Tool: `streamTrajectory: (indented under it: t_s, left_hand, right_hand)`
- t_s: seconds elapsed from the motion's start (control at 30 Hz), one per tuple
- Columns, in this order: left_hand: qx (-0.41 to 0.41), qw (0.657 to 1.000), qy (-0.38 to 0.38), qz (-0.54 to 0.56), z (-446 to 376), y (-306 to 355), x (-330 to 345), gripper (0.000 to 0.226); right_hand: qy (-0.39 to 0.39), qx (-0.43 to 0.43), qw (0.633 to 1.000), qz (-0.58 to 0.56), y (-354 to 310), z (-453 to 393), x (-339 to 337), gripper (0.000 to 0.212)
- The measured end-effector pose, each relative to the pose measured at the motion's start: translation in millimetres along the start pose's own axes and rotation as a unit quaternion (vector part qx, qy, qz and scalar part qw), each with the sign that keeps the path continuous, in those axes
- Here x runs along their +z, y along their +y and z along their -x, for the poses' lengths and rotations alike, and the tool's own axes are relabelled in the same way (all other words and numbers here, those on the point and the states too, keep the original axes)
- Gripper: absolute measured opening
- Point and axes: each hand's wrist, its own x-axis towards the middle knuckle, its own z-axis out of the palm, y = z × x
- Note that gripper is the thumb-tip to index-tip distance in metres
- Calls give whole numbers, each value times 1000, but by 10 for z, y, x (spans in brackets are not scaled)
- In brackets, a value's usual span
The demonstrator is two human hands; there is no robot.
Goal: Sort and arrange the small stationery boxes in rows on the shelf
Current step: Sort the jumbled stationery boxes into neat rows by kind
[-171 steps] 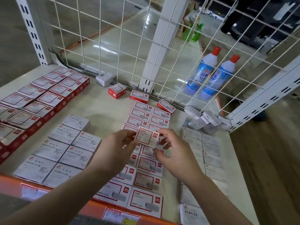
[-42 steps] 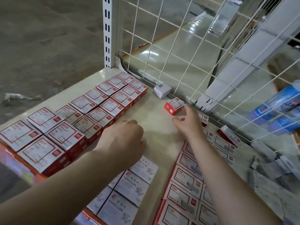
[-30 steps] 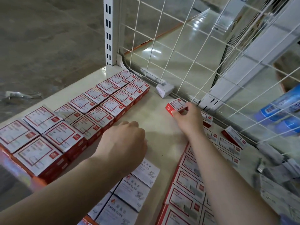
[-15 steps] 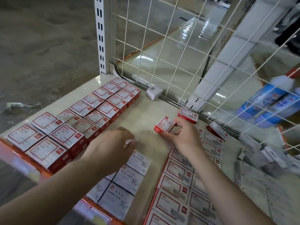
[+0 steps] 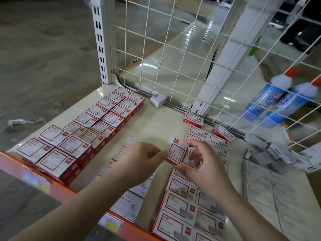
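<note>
A small red-and-white box (image 5: pixel 176 152) hangs above the middle of the cream shelf (image 5: pixel 156 122), tilted with one flap up. My left hand (image 5: pixel 139 162) pinches its left edge and my right hand (image 5: pixel 199 160) holds its right side. On the left lie two rows of red-and-white boxes (image 5: pixel 97 129). Grey paper clip boxes (image 5: pixel 128 200) lie under my left forearm. Flat red-bordered boxes (image 5: pixel 184 204) fill rows beneath my right arm. White staples boxes (image 5: pixel 271 193) lie in rows at the right.
A lone white box (image 5: pixel 158 100) and two loose red boxes (image 5: pixel 193 120) (image 5: pixel 223 133) lie by the wire mesh back (image 5: pixel 156 49). A heap of grey boxes (image 5: pixel 271 153) sits far right. Two blue bottles (image 5: pixel 274 105) stand behind the mesh. The orange shelf lip (image 5: pixel 34 173) runs along the front.
My right hand picked the loose red box from near the mesh and brought it back over the shelf's middle. My left hand rose from the shelf and took hold of it too.
</note>
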Motion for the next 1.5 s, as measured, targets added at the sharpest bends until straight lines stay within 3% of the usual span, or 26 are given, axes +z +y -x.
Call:
streamTrajectory:
  t_s: [0.13,0.33,0.63,0.73,0.83,0.97,1.1,1.23,1.5]
  left_hand:
    - [-27,999,-26,29,-10,22,39,30]
    - [-23,999,-44,20,29,-16,35,26]
    - [20,988,-41,-147,31,20,-26,23]
    - [28,986,-49,-156,33,36,-9,21]
    - [22,993,-44,-109,48,19,5,24]
    - [-4,999,-37,-16,89,-27,54,45]
    - [-11,998,-17,59,124,-37,127,31]
    - [-22,992,25,125,149,1,105,22]
    - [-59,987,62,139,175,5,79,20]
  right_hand:
    - [6,-10,1000,-1,-27,71,-8,59]
    - [-89,-23,995,41,55,76,-67,54]
    - [-131,-30,991,5,25,-50,-171,38]
    - [-135,-29,990,-25,-14,-80,-136,29]
    - [-116,-20,992,-34,-6,-90,-105,21]
    - [-52,12,995,-81,11,-87,-91,19]
    - [-1,48,988,-145,-8,-117,-98,16]
    - [1,69,978,-199,-21,-110,-65,13]
    - [-49,67,977,-198,-40,-19,-22,30]
